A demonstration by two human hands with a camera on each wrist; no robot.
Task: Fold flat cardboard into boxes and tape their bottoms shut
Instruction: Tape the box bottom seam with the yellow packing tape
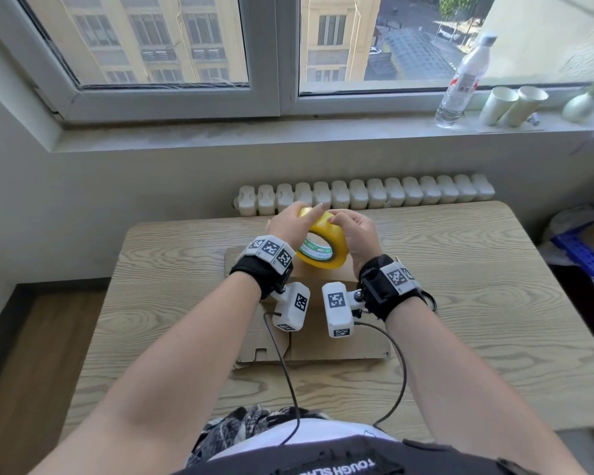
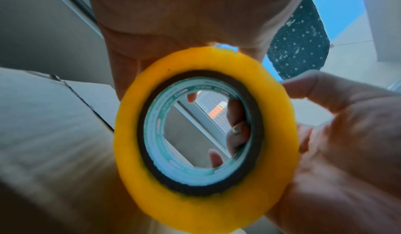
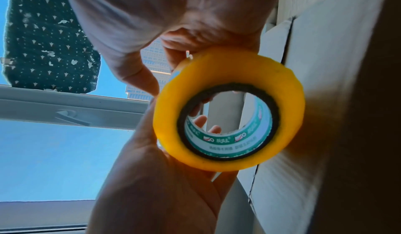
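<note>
Head view: bright daylight enters through the window (image 1: 172,46) ahead; the table (image 1: 460,269) is evenly lit, shadows under the forearms soft. Sunlit wall outside at upper right nearly washed out. Strong wide-angle bending: the window frame bows and the bottle (image 1: 462,80) leans near the edge.

Left wrist view: backlit by blue sky, overall soft; the tape roll (image 2: 206,134) glows translucent yellow, cardboard (image 2: 43,134) smeared with blur.

Right wrist view: same backlight; the roll's inner print is legible, right margin falls into deep shadow.
</note>
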